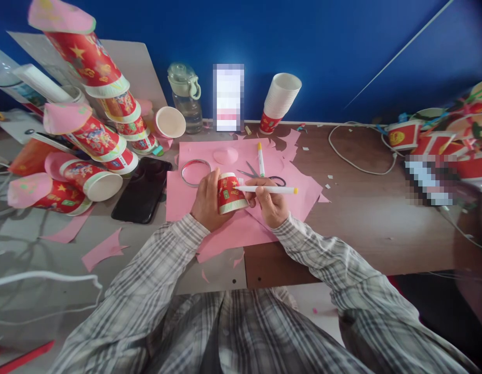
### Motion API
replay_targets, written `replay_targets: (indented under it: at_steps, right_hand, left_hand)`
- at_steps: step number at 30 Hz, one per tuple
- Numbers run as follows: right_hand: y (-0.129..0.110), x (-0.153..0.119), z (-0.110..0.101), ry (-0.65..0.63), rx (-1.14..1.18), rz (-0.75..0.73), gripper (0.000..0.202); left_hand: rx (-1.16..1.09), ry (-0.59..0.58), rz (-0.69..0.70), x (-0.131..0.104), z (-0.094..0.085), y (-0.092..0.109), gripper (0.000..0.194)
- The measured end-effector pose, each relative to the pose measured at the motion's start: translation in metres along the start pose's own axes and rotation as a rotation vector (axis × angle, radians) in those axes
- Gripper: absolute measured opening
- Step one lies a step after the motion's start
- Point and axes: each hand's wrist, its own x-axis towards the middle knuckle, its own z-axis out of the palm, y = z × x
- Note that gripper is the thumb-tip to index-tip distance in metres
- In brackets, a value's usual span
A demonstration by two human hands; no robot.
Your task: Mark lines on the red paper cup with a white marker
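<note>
A red paper cup (228, 193) with star decorations, its rim facing down, is in my left hand (208, 200), whose fingers wrap its left side. My right hand (270, 201) pinches a white marker (278, 190) with a yellow end; the marker's other end is at the cup's right side. Beneath both hands lie sheets of pink paper (225, 236). Just beyond them are a roll of tape (196, 173), a pink paper cone (226, 155), scissors (278, 181) partly hidden by my right hand, and another marker (260, 160) with a yellow end.
Stacked cups with pink tops (96, 132) crowd the left, beside a black phone (142, 191). Behind stand a water bottle (186, 104), a lit screen (228, 98) and a cup stack (280, 101). A white cable (361, 171) and cup crafts (439, 143) lie right.
</note>
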Motion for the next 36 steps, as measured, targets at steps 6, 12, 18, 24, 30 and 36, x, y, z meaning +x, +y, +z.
replay_targets:
  at_steps: [6,12,18,24,30,36]
  right_hand:
    - [-0.0006,0.0012,0.0020,0.008,-0.036,-0.020,0.034]
    - [-0.0044,0.0011,0.0002,0.013,-0.024,0.009,0.032]
    - [-0.0042,0.0030,0.0018,0.019,-0.019,0.015,0.033]
    - [-0.0051,0.0025,0.0010,0.018,-0.038,0.019,0.032]
    - [-0.0044,0.0032,-0.0004,0.006,0.013,0.034,0.031]
    - [-0.0038,0.0042,0.0000,0.014,0.009,0.045,0.032]
  left_hand:
    - [0.000,-0.008,-0.006,0.0001,-0.0005,0.0002,0.092]
    - [0.012,-0.002,0.011,-0.0006,0.0005,0.0002,0.093]
    - [0.013,-0.006,0.014,-0.0007,0.0008,-0.0010,0.096]
    - [0.006,-0.010,0.006,-0.0009,0.0006,-0.0003,0.094]
    - [0.017,-0.013,0.012,-0.0010,0.0010,-0.0013,0.094]
    - [0.008,-0.026,0.007,-0.0018,0.0014,-0.0029,0.092]
